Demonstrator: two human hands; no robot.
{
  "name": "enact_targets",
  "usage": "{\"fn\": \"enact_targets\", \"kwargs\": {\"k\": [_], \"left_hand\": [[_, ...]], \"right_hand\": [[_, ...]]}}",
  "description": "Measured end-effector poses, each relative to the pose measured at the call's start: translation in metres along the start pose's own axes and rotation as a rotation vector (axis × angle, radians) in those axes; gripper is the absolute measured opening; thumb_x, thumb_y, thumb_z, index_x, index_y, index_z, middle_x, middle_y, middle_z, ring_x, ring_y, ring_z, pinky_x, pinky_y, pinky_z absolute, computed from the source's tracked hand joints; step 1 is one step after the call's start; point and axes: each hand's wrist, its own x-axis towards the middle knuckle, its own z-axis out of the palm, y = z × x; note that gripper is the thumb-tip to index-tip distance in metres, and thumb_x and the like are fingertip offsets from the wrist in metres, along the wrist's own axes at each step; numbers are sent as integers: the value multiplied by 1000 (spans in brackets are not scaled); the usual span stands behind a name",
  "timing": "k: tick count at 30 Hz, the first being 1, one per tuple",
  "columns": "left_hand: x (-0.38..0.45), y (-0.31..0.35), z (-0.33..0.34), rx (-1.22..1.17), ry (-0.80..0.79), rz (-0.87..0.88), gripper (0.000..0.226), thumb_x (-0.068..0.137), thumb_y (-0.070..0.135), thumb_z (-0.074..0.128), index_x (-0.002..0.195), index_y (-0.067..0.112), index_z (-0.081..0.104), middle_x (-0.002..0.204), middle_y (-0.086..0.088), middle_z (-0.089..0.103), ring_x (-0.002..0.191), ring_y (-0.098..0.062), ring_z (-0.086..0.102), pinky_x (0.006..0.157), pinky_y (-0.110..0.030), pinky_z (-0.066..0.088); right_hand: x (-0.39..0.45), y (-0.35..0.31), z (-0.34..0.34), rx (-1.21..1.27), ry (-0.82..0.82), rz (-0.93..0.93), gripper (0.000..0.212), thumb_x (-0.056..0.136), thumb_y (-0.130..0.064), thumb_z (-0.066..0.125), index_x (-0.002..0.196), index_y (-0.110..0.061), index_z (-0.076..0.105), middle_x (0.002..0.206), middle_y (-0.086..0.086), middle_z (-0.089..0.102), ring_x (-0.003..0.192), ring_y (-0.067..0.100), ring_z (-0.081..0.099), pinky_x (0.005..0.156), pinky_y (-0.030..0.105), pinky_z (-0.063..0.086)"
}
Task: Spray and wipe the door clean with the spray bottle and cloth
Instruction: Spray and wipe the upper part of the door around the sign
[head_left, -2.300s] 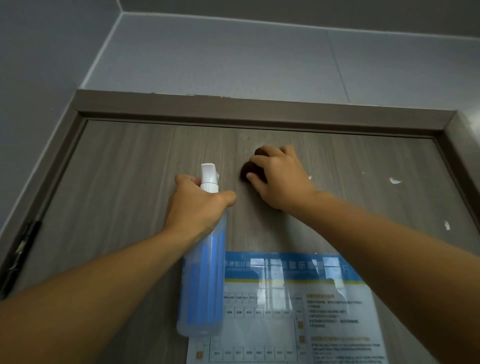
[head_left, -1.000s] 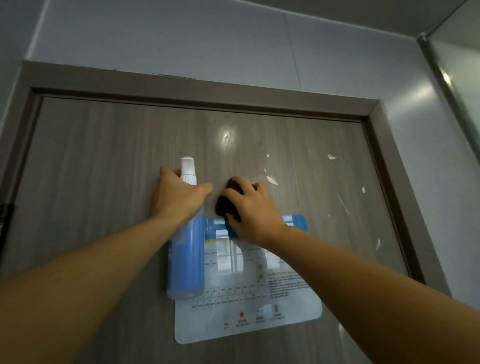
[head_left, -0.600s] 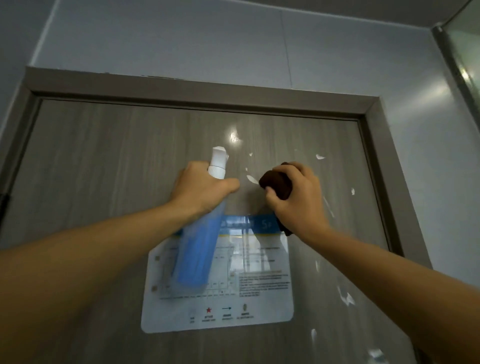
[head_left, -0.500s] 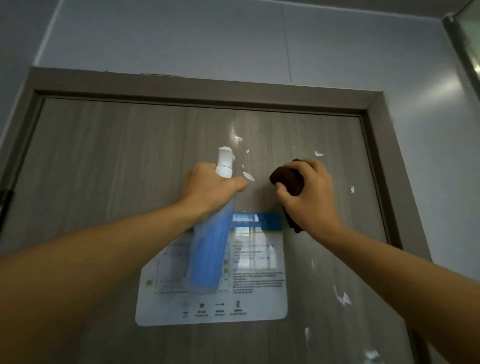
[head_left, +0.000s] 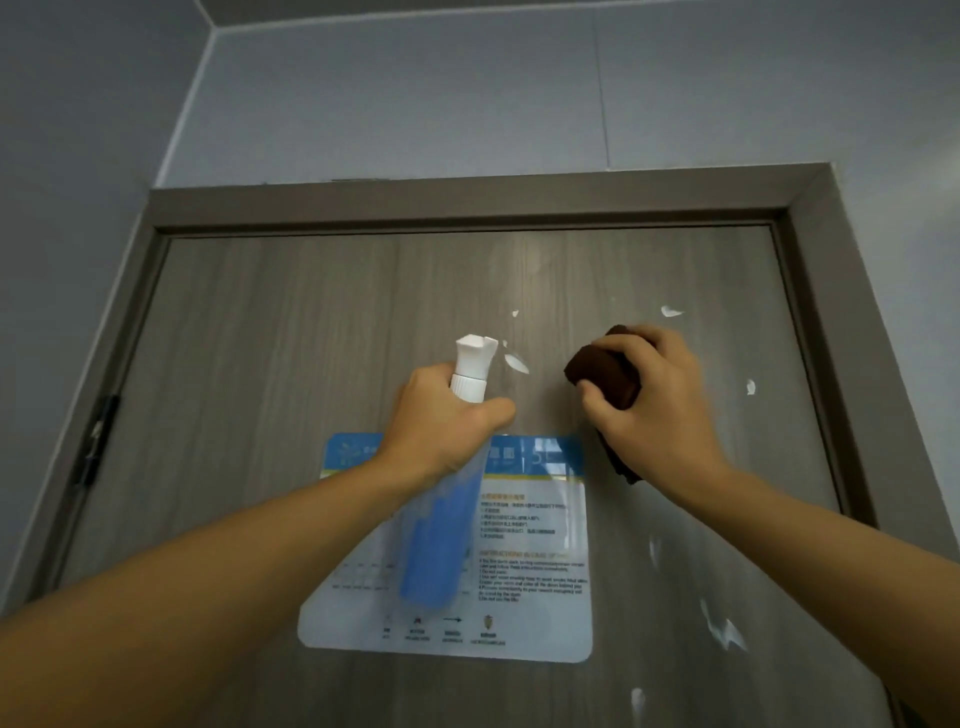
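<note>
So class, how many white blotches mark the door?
7 blotches: one above the spray bottle's nozzle, one beside it, two near the right hand, three lower right; arms may hide others.

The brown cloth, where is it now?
In the head view, the brown cloth is bunched in the right hand, right of the spray bottle, above the notice's upper right corner.

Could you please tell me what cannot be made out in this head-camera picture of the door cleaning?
- Small print on the blue-and-white laminated notice: too small and blurred; the translucent blue spray bottle covers its left part.
- Brown folded cloth: largely hidden inside the right hand.
- Grey wood-grain door: cut off by the bottom edge.
</note>
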Motion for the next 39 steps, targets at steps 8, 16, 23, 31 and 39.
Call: {"fn": "enact_targets", "kwargs": {"k": [8,16,23,31,39], "left_hand": [[24,13,-7,-132,32,-6,29,59,34,74,61,17,51,48,13,46,45,-3,43,42,-20,35],[38,12,-3,-162,35,23,26,68,27,80,59,15,58,48,15,49,44,0,44,41,-16,34],[28,-21,-23,-114,61,-21,27,72,23,80,65,15,55,49,13,49,42,-1,43,40,-16,33],[29,-64,-60,-53,140,-70,26,78,21,79,67,12,57,57,5,54,45,0,51,40,-14,35],[40,-74,-68,-155,157,-158,23,62,33,70,66,15,56,54,6,50,54,-12,48,52,-29,38]], "right_hand": [[1,-7,10,-20,-9,-1,45,87,-24,80,129,-20,65,139,3,49,129,22,42,96,18,32],[6,-13,11,-61,13,47,43,87,-26,80,128,-20,65,139,3,50,128,22,43,97,26,36],[11,-13,11,-93,1,47,45,87,-26,80,128,-18,64,133,3,54,122,24,51,98,31,45],[39,-10,40,-217,-137,-12,47,93,-28,75,138,-18,63,153,10,42,136,31,46,112,42,42],[80,-2,76,-322,-93,-27,46,103,-31,61,145,-15,54,157,11,40,142,33,40,118,50,38]]}}
